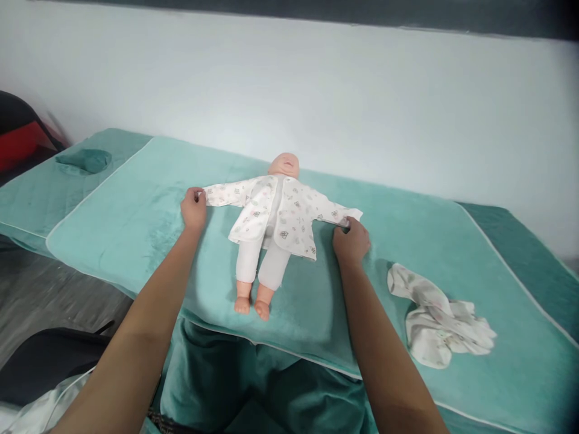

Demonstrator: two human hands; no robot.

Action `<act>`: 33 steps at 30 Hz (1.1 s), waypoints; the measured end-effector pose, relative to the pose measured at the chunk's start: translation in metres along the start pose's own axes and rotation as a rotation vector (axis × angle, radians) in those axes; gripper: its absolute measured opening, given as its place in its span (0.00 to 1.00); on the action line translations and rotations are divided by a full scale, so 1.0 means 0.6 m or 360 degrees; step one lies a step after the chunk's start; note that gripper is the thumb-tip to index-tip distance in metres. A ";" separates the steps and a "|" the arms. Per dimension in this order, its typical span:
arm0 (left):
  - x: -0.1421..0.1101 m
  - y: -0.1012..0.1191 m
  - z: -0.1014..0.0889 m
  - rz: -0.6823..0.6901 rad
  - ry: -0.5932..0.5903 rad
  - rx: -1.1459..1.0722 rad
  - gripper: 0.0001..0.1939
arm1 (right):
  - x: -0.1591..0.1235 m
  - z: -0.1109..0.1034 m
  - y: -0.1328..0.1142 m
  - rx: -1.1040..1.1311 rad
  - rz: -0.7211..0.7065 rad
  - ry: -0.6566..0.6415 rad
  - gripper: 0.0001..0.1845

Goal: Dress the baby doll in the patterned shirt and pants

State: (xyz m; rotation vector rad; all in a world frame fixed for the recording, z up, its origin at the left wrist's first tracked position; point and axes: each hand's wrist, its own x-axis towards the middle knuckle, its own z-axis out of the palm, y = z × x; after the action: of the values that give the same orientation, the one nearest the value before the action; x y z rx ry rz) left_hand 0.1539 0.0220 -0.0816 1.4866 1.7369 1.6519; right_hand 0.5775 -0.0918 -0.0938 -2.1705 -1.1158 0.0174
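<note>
A baby doll (284, 165) lies on its back on a teal pad (136, 223), arms spread, legs toward me. It wears a white patterned jacket (289, 217), open at the front, and white leggings (262, 265). My left hand (193, 208) is closed, pinching the end of the doll's left-side sleeve. My right hand (351, 240) is closed on the end of the other sleeve. Both sleeves are pulled out flat to the sides.
A crumpled white patterned garment (436, 322) lies on the pad to the right of my right arm. A small teal cloth (84, 160) sits at the far left of the bed. A white wall runs behind. A dark chair shows at lower left.
</note>
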 end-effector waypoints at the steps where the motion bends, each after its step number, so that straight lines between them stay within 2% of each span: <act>1: -0.001 0.001 -0.001 -0.0001 -0.0007 -0.0008 0.07 | 0.000 0.000 0.000 -0.0004 0.0000 0.0001 0.30; 5: -0.003 0.003 -0.004 -0.0004 -0.0123 0.0154 0.18 | 0.000 0.001 0.000 -0.0020 -0.0007 0.0002 0.30; 9: -0.003 0.003 -0.005 0.0124 -0.0250 0.0324 0.33 | 0.001 0.000 0.001 -0.0033 -0.0012 -0.0011 0.31; 12: -0.001 0.003 -0.002 0.0077 -0.0293 0.0395 0.38 | 0.001 0.001 0.002 -0.0032 -0.0012 -0.0011 0.31; 17: 0.003 -0.002 0.004 0.0027 -0.0236 0.0469 0.37 | 0.003 0.003 0.005 -0.0020 -0.0013 -0.0001 0.31; 21: 0.002 -0.002 0.002 0.0123 -0.0115 0.0547 0.31 | 0.005 0.006 0.011 -0.0019 -0.0040 -0.0004 0.31; 25: -0.007 0.008 0.000 0.0288 -0.0255 0.0727 0.30 | 0.007 0.013 0.021 0.0019 -0.0120 0.0051 0.30; 28: -0.016 0.016 0.001 0.0246 -0.0328 0.0856 0.26 | 0.004 0.017 0.027 0.0007 -0.0229 0.0081 0.30; 33: -0.034 0.027 -0.010 0.0304 -0.0355 0.0995 0.26 | -0.020 0.010 0.030 -0.0020 -0.0334 0.0106 0.31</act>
State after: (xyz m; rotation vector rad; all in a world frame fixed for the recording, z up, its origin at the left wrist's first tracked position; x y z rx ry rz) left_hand 0.1645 -0.0012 -0.0740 2.0646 2.1414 0.9901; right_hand 0.5810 -0.1043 -0.1122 -2.0392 -1.3023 -0.1545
